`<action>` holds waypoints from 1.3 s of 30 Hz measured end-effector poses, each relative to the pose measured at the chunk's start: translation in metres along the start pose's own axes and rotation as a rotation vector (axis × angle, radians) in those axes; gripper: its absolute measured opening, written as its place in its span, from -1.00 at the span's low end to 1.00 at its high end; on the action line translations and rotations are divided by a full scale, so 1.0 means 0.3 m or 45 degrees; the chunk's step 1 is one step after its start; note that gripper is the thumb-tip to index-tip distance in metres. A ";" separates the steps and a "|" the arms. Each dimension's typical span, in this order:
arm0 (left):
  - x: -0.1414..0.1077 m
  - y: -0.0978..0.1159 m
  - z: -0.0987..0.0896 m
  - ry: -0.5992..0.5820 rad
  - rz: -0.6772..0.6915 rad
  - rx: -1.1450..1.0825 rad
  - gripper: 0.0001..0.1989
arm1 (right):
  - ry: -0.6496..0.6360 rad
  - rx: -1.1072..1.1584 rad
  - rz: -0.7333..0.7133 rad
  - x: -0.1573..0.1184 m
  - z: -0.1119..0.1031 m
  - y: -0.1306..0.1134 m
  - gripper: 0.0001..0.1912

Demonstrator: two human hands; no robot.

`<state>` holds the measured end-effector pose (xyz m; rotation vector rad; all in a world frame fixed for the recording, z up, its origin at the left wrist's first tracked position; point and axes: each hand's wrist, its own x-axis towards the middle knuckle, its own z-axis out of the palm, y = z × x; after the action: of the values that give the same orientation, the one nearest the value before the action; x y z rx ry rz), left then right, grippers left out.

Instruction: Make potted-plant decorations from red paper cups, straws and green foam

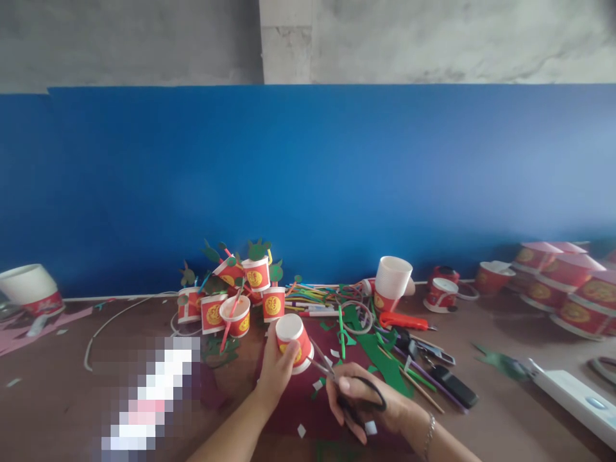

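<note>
My left hand (pixel 279 369) is wrapped round a red and white paper cup (pixel 290 328), which is turned upside down with its white base up. In my right hand (pixel 353 398) is a pair of scissors (pixel 328 368) with black handles. The blades point up and left and reach the cup's rim on its right side; whether they touch the paper I cannot tell. Beneath both hands lies a dark red sheet (pixel 289 420) with small white paper scraps (pixel 301 430) scattered on it. Green paper pieces (pixel 385 366) lie to the right.
Several decorated paper cups (pixel 235 316) with green cutouts stand back left. A stack of white cups (pixel 393 282), an orange utility knife (pixel 403 321), coloured straws (pixel 317 296) and keys with a black fob (pixel 452 385) lie right. A glue gun (pixel 577 401) sits far right, near cups joined together (pixel 568 289).
</note>
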<state>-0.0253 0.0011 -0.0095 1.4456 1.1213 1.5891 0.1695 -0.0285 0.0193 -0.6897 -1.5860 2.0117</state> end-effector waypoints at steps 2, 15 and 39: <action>0.000 -0.009 0.001 0.033 -0.055 -0.029 -0.59 | 0.019 -0.115 0.035 -0.005 0.007 -0.011 -0.55; -0.017 0.032 0.015 -0.073 0.021 -0.372 -0.34 | 0.213 0.514 -0.016 0.001 -0.021 0.006 -0.45; -0.011 0.024 0.019 -0.066 -0.126 -0.249 -0.45 | 0.191 0.573 -0.091 0.008 -0.034 0.032 -0.48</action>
<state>-0.0189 -0.0039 -0.0043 1.2762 0.9636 1.5379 0.1736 -0.0214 0.0078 -0.5806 -1.0061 2.1046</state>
